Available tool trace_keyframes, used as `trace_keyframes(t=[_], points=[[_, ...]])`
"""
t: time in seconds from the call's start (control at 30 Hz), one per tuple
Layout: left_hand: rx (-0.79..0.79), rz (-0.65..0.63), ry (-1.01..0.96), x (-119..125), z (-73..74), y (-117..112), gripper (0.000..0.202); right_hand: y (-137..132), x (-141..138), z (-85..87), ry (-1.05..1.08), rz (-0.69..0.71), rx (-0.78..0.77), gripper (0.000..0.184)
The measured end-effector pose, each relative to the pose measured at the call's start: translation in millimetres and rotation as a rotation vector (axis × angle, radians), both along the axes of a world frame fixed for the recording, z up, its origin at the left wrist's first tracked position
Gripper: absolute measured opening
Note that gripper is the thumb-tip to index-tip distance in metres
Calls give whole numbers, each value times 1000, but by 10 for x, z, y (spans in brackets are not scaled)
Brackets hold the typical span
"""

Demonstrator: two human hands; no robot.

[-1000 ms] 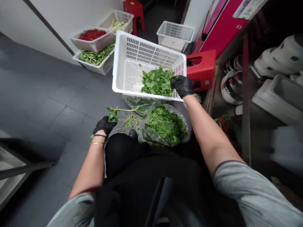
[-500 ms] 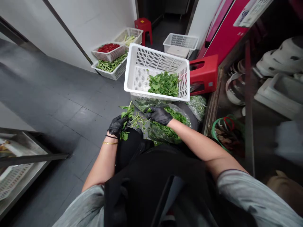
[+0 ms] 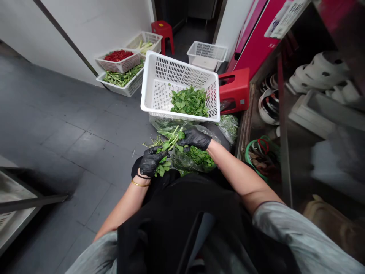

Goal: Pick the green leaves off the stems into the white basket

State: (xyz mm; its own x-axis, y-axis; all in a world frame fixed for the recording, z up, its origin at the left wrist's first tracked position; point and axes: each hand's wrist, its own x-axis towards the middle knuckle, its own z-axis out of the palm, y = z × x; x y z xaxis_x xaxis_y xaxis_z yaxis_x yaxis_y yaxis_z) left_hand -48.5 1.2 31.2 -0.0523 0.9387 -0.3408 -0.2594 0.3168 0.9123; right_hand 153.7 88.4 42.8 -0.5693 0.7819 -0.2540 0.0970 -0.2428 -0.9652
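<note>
My left hand (image 3: 150,161), in a black glove, is closed round a bunch of leafy greens (image 3: 163,168), with leaves hanging below the fingers and pale stems pointing up. Close beside it, my gloved right hand (image 3: 196,139) is closed at the upper end of the same bunch, its fingertips on leaves near the stems. Under the right hand lies an open clear plastic bag (image 3: 182,161) of more greens (image 3: 202,155), partly hidden by the arm. Just beyond both hands, a white slotted basket (image 3: 146,85) holds a heap of picked leaves (image 3: 190,101) on its right side.
A red stool (image 3: 236,89) lies on its side right of the basket. Baskets of red chillies (image 3: 118,56) and green beans (image 3: 121,78) stand by the wall. Metal shelving (image 3: 285,152) with containers runs along the right; a metal frame (image 3: 34,203) is at lower left.
My right hand has come up from the bag to the bunch in my left hand. The left hand has moved slightly right, and the stems now point up between both hands. The view has shifted.
</note>
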Motion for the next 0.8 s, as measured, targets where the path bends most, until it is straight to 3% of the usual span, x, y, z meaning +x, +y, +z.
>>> trace_keyframes(t=[0.1, 0.27, 0.33, 0.4, 0.5, 0.57, 0.63, 0.73, 0.8], points=[[4, -3, 24, 15, 9, 50, 33, 99, 202, -18, 8, -116, -6, 37], [-75, -60, -117, -22, -22, 140, 25, 201, 412, 97, 69, -502, 121, 35], [-88, -66, -167, -12, -55, 175, 26, 124, 363, 170, 91, -495, 163, 34], [-89, -55, -188, 15, -86, 203, 27, 27, 246, 189, 83, -366, 188, 34], [-97, -64, -201, 53, -113, 224, 25, 6, 63, 74, 73, -220, 128, 35], [-104, -92, -184, 52, -122, 220, 24, 108, 28, -34, 82, -261, 79, 28], [-102, -109, -141, 24, -134, 205, 23, 240, 88, -75, 104, -401, 76, 25], [-80, -73, -14, -41, -166, 181, 24, 326, 246, 57, 157, -610, 171, 24], [-26, -38, 153, -79, -190, 179, 26, 273, 283, 202, 131, -524, 203, 22]])
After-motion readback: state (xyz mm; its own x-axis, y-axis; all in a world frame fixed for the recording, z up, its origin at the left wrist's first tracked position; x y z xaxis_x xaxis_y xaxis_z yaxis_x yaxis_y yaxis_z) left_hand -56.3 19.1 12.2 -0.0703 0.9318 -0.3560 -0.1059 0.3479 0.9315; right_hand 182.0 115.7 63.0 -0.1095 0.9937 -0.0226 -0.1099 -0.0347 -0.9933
